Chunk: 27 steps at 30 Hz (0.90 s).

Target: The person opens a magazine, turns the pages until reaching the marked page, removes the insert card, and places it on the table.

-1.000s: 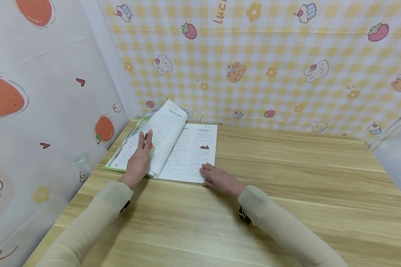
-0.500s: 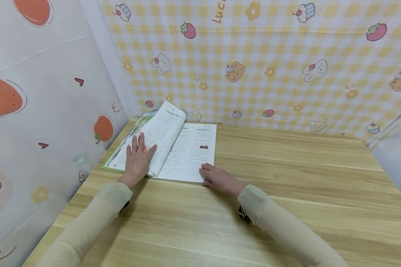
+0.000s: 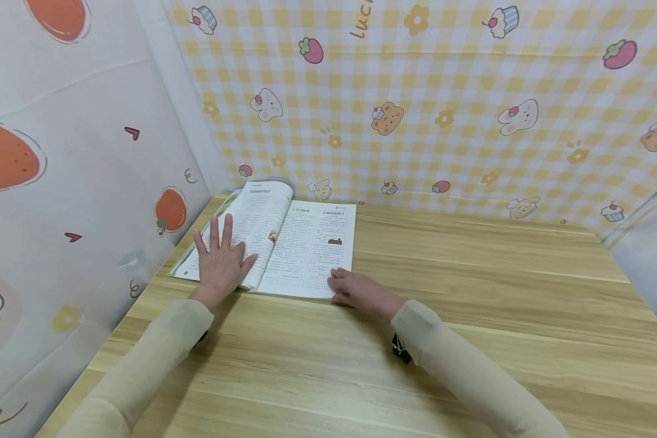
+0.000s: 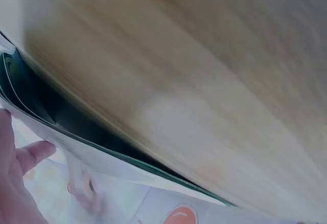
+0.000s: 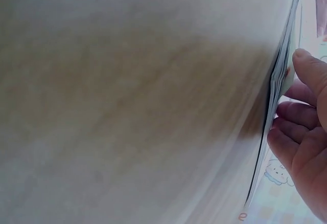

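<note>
An open magazine [image 3: 323, 255] with printed pages and a green cover edge lies on the wooden table. My left hand [image 3: 219, 264] rests spread on its left page, fingers apart. Several pages bulge up in a curve near the fold. At the lower right corner, my right hand [image 3: 364, 295] rests on the right page's edge with fingers loosely bent. The right wrist view has the thumb and fingertips of the right hand [image 5: 306, 127] at the magazine's edge [image 5: 278, 75]. From the left wrist, the left hand's thumb [image 4: 36, 153] touches the page above the green cover.
The wooden table [image 3: 471, 286] extends to the right and in front. A yellow checked cloth [image 3: 416, 79] with cartoon prints stands behind it, and a white printed cloth [image 3: 87, 201] on the left. A black clip-like piece [image 3: 401, 350] hangs under the right wrist.
The left hand's fingers have spread from close together to wide apart over the left page. The raised pages have swung left and lie flatter, showing more of the right page. The right hand stays.
</note>
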Motion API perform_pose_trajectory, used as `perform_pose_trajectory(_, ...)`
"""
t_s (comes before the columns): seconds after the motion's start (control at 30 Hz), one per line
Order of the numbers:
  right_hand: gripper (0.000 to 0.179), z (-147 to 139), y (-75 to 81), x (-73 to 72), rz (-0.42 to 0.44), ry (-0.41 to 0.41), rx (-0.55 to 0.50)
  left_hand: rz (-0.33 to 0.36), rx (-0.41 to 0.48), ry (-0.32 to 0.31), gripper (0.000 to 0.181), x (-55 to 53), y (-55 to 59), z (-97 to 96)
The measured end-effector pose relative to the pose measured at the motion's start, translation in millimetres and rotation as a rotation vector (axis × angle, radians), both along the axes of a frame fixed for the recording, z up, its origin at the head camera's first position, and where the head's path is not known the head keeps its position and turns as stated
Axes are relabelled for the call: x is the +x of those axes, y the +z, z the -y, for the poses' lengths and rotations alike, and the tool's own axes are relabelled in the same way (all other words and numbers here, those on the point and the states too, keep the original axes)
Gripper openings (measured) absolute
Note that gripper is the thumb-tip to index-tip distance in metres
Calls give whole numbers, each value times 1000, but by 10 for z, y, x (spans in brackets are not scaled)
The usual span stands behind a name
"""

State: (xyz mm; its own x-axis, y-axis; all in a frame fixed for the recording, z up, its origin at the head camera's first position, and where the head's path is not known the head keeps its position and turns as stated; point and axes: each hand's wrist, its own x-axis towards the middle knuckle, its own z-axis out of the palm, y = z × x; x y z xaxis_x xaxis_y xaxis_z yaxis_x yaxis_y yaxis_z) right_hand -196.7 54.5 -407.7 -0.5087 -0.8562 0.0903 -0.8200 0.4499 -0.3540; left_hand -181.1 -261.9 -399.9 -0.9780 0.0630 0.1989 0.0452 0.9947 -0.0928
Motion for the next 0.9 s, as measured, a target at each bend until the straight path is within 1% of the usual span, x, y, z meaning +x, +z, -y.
perform_pose_trajectory(0.07, 12, -1, 13, -3, -5, 5, 2, 0, -33, 0, 44, 7, -5, 7)
perform_pose_trajectory(0.13, 11, -2, 29, 1, -1, -1, 13, 17, -28, -5, 46, 17, -13, 12)
perform_pose_trajectory(0.2, 9, 1, 39, 1, -5, -7, 26, 47, 27, -18, 48, 29, -24, 13)
perform_pose_trajectory(0.27, 9, 2, 45, 6, -15, -15, 32, 85, 109, -22, 51, 49, -38, 12)
perform_pose_trajectory(0.33, 12, 8, 40, 7, -41, -14, 34, 112, 181, -28, 52, 65, -51, 9)
perform_pose_trajectory(0.4, 13, 14, 29, 10, -69, -19, 28, 134, 226, -31, 51, 74, -67, 11)
perform_pose_trajectory(0.43, 10, 17, 24, 12, -88, -21, 24, 136, 239, -38, 51, 75, -74, 11)
perform_pose_trajectory(0.53, 7, 26, 3, 12, -121, -39, 9, 118, 253, -88, 48, 57, -92, 11)
perform_pose_trajectory(0.6, 7, 27, -4, 16, -121, -55, -2, 106, 265, -117, 45, 41, -99, 10)
perform_pose_trajectory(0.67, 7, 26, -12, 18, -118, -65, -11, 104, 283, -131, 44, 29, -102, 15)
perform_pose_trajectory(0.73, 9, 23, -17, 21, -111, -71, -24, 138, 313, -115, 44, 23, -103, 26)
perform_pose_trajectory(0.8, 10, 21, -24, 23, -101, -76, -34, 185, 346, -83, 46, 28, -108, 47)
perform_pose_trajectory(0.9, 10, 17, -32, 27, -86, -78, -55, 234, 391, -37, 49, 35, -119, 79)
